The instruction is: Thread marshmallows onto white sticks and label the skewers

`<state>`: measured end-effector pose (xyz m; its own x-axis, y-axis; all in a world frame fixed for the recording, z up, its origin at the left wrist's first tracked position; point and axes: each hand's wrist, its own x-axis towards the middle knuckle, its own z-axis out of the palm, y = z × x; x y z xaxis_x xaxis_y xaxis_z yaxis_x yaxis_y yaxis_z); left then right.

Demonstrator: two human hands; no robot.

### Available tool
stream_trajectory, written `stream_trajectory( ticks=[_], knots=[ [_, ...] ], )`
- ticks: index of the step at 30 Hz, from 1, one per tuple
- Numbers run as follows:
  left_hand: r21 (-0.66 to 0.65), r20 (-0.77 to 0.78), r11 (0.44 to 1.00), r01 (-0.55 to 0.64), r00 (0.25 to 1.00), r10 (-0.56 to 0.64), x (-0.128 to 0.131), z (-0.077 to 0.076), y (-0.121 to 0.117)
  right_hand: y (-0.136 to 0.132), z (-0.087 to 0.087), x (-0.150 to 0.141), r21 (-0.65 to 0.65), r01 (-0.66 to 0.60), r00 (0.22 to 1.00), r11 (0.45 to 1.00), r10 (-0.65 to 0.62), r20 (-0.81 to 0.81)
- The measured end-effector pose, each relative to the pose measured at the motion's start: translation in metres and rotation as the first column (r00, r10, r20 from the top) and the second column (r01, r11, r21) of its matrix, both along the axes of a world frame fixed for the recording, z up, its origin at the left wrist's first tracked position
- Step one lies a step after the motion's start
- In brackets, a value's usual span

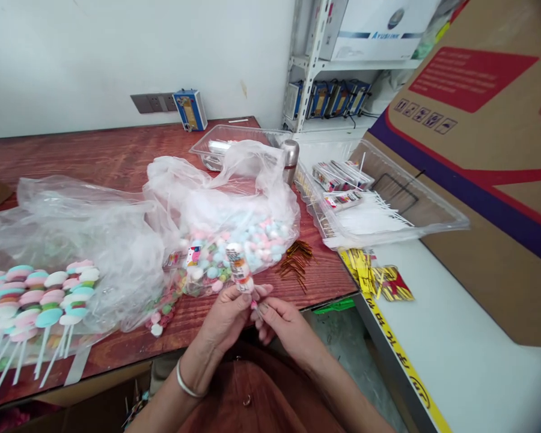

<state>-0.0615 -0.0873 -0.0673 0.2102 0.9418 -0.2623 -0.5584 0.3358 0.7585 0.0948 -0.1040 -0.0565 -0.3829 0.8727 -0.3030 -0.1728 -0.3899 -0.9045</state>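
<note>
A wrapped candy [238, 267] stands upright in front of me, in a clear wrapper with small printing and pale pieces inside. My left hand [228, 316] is closed around its lower end. With thumb and fingers, my right hand [284, 325] pinches just under it, at a small pink bit [253, 305]; what else lies between those fingers is hidden. Behind the hands, a big clear bag [261, 201] holds loose pink, blue and white marshmallows [264, 237]. Gold twist ties [296, 261] lie in a pile right of the candy.
Marshmallow skewers on white sticks [40, 294] lie at the left on plastic. A clear tray [437, 219] at the right holds white sticks and printed packets. A steel flask [290, 157] stands behind. Yellow ties [365, 269] lie near a large carton [482, 180]. Loose gummies [166, 310] sit near the table edge.
</note>
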Motion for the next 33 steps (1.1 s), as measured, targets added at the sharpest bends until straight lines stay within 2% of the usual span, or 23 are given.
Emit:
stream_trajectory(
  ticks=[1,2,3,4,5,6,8,11,13,15,18,21,23,26,28,29,31,33],
  knots=[
    [0.013,-0.046,0.997,-0.080,0.996,0.080,-0.004,0.001,0.001,0.002,-0.001,0.010,0.106,0.076,0.979,0.991,-0.094,0.179],
    [0.031,-0.092,0.987,-0.157,0.983,0.160,-0.009,0.002,0.003,0.004,-0.003,0.020,0.245,0.127,0.894,0.961,-0.218,0.391],
    [0.050,-0.136,0.975,-0.218,0.965,0.222,-0.013,0.003,0.004,0.005,-0.005,0.030,0.387,0.124,0.731,0.914,-0.347,0.587],
    [0.064,-0.178,0.964,-0.258,0.947,0.266,-0.017,0.004,0.004,0.006,-0.008,0.039,0.492,0.064,0.525,0.868,-0.449,0.723],
    [0.074,-0.215,0.957,-0.280,0.933,0.289,-0.020,0.004,0.004,0.008,-0.011,0.047,0.538,-0.023,0.338,0.843,-0.500,0.798],
    [0.083,-0.248,0.955,-0.285,0.922,0.297,-0.021,0.005,0.004,0.009,-0.014,0.053,0.530,-0.100,0.213,0.842,-0.502,0.838],
    [0.104,-0.304,0.958,-0.269,0.908,0.288,-0.020,0.005,0.001,0.012,-0.018,0.057,0.477,-0.214,0.074,0.852,-0.473,0.878],
    [0.118,-0.360,0.969,-0.219,0.900,0.247,-0.018,0.003,-0.002,0.016,-0.020,0.054,0.414,-0.281,-0.044,0.866,-0.443,0.896],
    [0.130,-0.404,0.973,-0.192,0.886,0.228,-0.018,0.003,-0.003,0.019,-0.018,0.051,0.391,-0.287,-0.090,0.875,-0.431,0.898],
    [0.148,-0.448,0.974,-0.173,0.866,0.222,-0.019,0.003,-0.002,0.021,-0.015,0.051,0.375,-0.303,-0.096,0.876,-0.419,0.903],
    [0.163,-0.468,0.971,-0.173,0.853,0.231,-0.020,0.006,-0.001,0.021,-0.013,0.056,0.381,-0.353,-0.022,0.854,-0.415,0.910],
    [0.146,-0.431,0.970,-0.196,0.869,0.241,-0.016,0.005,0.000,0.020,-0.014,0.060,0.444,-0.349,0.050,0.826,-0.456,0.888],
    [0.130,-0.417,0.970,-0.205,0.876,0.241,-0.015,0.002,0.000,0.020,-0.016,0.058,0.483,-0.343,0.030,0.806,-0.504,0.863],
    [0.149,-0.474,0.973,-0.178,0.850,0.229,-0.017,0.000,-0.001,0.022,-0.020,0.050,0.470,-0.413,-0.041,0.780,-0.531,0.846],
    [0.198,-0.587,0.973,-0.120,0.780,0.216,-0.021,0.003,-0.001,0.025,-0.022,0.045,0.447,-0.460,-0.063,0.767,-0.531,0.845],
    [0.237,-0.660,0.968,-0.078,0.719,0.219,-0.023,0.006,0.000,0.025,-0.022,0.044,0.445,-0.471,-0.067,0.762,-0.534,0.843],
    [0.338,-0.791,0.941,0.032,0.551,0.266,-0.027,0.014,0.000,0.026,-0.021,0.043,0.451,-0.478,-0.075,0.754,-0.546,0.834],
    [0.422,-0.871,0.888,0.182,0.355,0.341,-0.028,0.021,-0.001,0.027,-0.017,0.044,0.473,-0.471,-0.096,0.745,-0.576,0.812]
  ],
)
